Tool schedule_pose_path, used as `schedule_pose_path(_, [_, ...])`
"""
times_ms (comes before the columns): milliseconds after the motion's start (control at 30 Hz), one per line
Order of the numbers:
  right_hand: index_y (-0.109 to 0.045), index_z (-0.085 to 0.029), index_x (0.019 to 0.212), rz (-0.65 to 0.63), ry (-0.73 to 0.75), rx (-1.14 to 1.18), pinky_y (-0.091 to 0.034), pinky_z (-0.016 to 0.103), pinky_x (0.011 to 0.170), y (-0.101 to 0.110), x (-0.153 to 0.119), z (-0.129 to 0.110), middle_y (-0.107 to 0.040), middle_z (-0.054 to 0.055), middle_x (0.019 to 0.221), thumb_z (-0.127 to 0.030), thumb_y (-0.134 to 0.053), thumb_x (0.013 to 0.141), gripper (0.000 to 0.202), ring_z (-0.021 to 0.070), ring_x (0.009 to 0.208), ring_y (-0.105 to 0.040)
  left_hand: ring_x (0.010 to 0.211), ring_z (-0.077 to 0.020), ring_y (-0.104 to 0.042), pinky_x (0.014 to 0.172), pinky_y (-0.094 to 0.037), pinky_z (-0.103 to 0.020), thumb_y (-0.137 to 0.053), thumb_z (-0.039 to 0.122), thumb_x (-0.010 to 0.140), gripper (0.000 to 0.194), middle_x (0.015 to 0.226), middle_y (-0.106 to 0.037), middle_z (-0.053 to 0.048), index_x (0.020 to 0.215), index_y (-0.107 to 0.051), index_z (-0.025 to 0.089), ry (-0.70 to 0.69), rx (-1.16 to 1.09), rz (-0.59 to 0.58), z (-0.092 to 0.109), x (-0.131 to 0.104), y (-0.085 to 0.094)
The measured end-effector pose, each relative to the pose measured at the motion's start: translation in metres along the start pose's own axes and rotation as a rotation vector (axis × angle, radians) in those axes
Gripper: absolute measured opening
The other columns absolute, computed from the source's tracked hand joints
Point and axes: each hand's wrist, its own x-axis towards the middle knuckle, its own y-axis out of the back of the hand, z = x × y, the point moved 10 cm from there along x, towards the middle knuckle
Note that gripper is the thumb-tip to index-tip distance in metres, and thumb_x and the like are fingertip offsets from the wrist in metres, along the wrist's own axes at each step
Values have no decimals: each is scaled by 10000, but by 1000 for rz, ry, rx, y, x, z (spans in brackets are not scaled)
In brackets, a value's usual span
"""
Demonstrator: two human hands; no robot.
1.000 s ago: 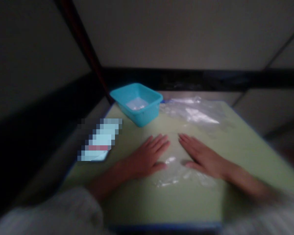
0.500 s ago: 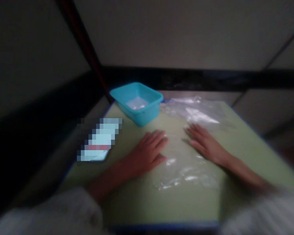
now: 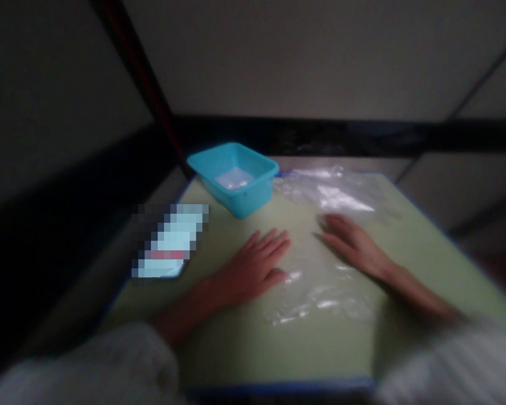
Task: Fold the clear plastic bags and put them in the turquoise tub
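Observation:
A clear plastic bag (image 3: 320, 298) lies spread on the pale green table (image 3: 236, 354) between and below my hands. My left hand (image 3: 259, 264) rests palm down at the bag's left edge, its fingers spread and nothing held. On the other side my right hand (image 3: 348, 242) is open over the bag's upper right part, fingers stretched out and slightly blurred. More clear plastic (image 3: 341, 194), crumpled and shiny, lies just beyond the right hand. Whether the right fingertips press on the bag cannot be made out.
A turquoise plastic basin (image 3: 253, 194) stands at the table's far left corner, with something whitish inside. Left of my left hand lies a flat, bright, pixelated object (image 3: 175, 239). A wall with a dark band rises behind the table.
My right hand has turned slightly, its fingers now closer together. My left hand stays almost where it was, its fingers a little more spread. The view has shifted very slightly.

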Motion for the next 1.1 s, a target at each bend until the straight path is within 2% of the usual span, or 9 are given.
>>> schedule_pose_path(167, [-575, -201, 1213, 148, -43, 59, -432, 509, 973, 21, -3, -6, -573, 107, 1242, -420, -475, 895, 399, 301, 1140, -537, 1416, -241, -96, 1124, -104, -459, -320, 472, 942, 597, 1534, -170, -77, 1454, -180, 200, 3, 6, -13, 0, 0, 0])
schedule_pose_path(267, [-600, -186, 1179, 103, -72, 17, -422, 516, 980, 16, -3, 2, -549, 119, 1286, -422, -457, 903, 391, 309, 1175, -513, 1414, -246, -106, 1124, -108, -464, -323, 481, 940, 598, 1533, -174, -80, 1449, -201, 191, 5, 4, -9, 0, 0, 0])
schedule_pose_path(400, [-598, -168, 1169, 1, -47, -138, -365, 588, 992, -2, -3, 16, -555, 152, 1270, -444, -418, 917, 415, 334, 1209, -473, 1412, -244, -117, 1124, -118, -465, -315, 497, 938, 605, 1530, -187, -81, 1449, -202, 192, 1, 0, 4, 1, 0, 1])
schedule_pose_path(600, [-542, -149, 1224, -28, 22, -235, -346, 626, 969, -13, -3, 17, -526, 190, 1283, -475, -411, 910, 471, 362, 1211, -450, 1413, -249, -111, 1124, -115, -465, -311, 497, 938, 607, 1531, -182, -83, 1451, -197, 193, -1, 11, 1, 1, 0, 1])
schedule_pose_path(800, [-542, -143, 1197, -61, 10, -185, -366, 579, 978, -11, 0, 12, -558, 164, 1198, -406, -458, 899, 406, 327, 1141, -507, 1413, -247, -109, 1128, -104, -456, -317, 495, 938, 610, 1534, -170, -78, 1449, -204, 182, 9, 15, -18, 0, 0, -1])
schedule_pose_path(967, [-521, -157, 1242, -15, -14, -68, -386, 536, 1000, -1, -1, -1, -520, 150, 1263, -394, -477, 892, 425, 316, 1170, -497, 1413, -249, -112, 1126, -116, -461, -333, 500, 932, 617, 1531, -182, -81, 1449, -204, 189, 12, 13, -11, 0, 1, 1])
schedule_pose_path(1100, [-523, -162, 1262, -5, 25, -5, -437, 473, 984, 4, -3, -13, -514, 141, 1286, -369, -465, 903, 419, 294, 1164, -515, 1412, -245, -117, 1127, -113, -456, -334, 495, 934, 615, 1530, -182, -82, 1446, -210, 177, 16, 18, -22, 1, 1, 1])
